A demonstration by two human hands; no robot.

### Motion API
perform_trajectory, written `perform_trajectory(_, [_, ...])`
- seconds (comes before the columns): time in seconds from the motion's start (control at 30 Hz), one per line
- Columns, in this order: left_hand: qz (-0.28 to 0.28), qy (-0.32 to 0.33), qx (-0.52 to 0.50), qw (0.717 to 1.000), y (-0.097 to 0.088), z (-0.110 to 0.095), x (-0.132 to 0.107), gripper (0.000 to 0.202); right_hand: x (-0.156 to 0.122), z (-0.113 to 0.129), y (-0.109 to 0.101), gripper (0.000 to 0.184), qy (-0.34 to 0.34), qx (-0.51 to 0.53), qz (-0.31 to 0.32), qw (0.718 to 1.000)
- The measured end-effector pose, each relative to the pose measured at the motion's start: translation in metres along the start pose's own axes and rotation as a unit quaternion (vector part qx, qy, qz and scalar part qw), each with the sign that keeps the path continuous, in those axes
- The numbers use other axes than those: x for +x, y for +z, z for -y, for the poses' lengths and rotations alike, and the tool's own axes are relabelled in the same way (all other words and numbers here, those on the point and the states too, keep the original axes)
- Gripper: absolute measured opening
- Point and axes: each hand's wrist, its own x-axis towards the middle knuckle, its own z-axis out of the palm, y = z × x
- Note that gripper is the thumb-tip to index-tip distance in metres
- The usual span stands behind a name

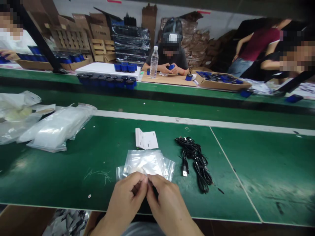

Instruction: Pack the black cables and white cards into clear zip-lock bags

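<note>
Left hand (pixel 124 198) and right hand (pixel 163 200) meet at bottom centre, fingers closed in a pinch at the near edge of a clear zip bag (pixel 145 164); what's between the fingertips (pixel 143 178) is mostly hidden, maybe bag film, can't tell. Bag lies flat on the green bench mat (pixel 73 170) directly ahead of the fingers, long axis roughly left-right, both hands about equally near. White card (pixel 146 139) sits just beyond it, black USB cable (pixel 194 160) to the right, nearer the right hand, and a pile of clear bags (pixel 56 127) to the left.
</note>
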Motion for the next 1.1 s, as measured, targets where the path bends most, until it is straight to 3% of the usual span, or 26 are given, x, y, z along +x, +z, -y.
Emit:
perform_trajectory(0.17, [-0.031, -0.008, 0.012, 0.999, 0.005, 0.008, -0.002, 0.029, 0.006, -0.003, 0.000, 0.029, 0.003, -0.060, 0.024, 0.998])
perform_trajectory(0.4, [-0.083, -0.046, 0.001, 0.995, 0.007, 0.014, -0.005, 0.029, 0.015, -0.008, 0.001, 0.022, 0.068, -0.203, -0.014, 0.977])
perform_trajectory(0.5, [-0.088, -0.054, -0.015, 0.995, 0.007, 0.013, -0.005, 0.031, 0.023, -0.004, -0.015, 0.019, 0.063, -0.134, 0.020, 0.989])
perform_trajectory(0.57, [-0.091, -0.061, -0.026, 0.994, 0.007, 0.013, -0.005, 0.031, 0.038, 0.000, -0.027, 0.014, 0.048, -0.028, 0.003, 0.998])
perform_trajectory(0.63, [-0.091, -0.063, -0.033, 0.993, 0.008, 0.014, -0.005, 0.031, 0.063, 0.003, -0.035, 0.027, 0.054, 0.077, -0.035, 0.995])
perform_trajectory(0.73, [-0.091, -0.060, -0.036, 0.993, 0.009, 0.016, -0.006, 0.030, 0.109, 0.000, -0.033, 0.047, 0.096, 0.149, -0.004, 0.984])
perform_trajectory(0.87, [-0.093, -0.055, -0.036, 0.993, 0.011, 0.020, -0.007, 0.030, 0.150, -0.010, -0.021, 0.046, 0.147, 0.195, 0.075, 0.967])
perform_trajectory(1.0, [-0.091, -0.056, -0.039, 0.993, 0.012, 0.021, -0.008, 0.031, 0.154, -0.017, -0.021, 0.027, 0.162, 0.226, 0.109, 0.954])
perform_trajectory(1.1, [-0.089, -0.067, -0.048, 0.993, 0.009, 0.019, -0.007, 0.030, 0.146, -0.022, -0.030, 0.021, 0.159, 0.229, 0.099, 0.955])
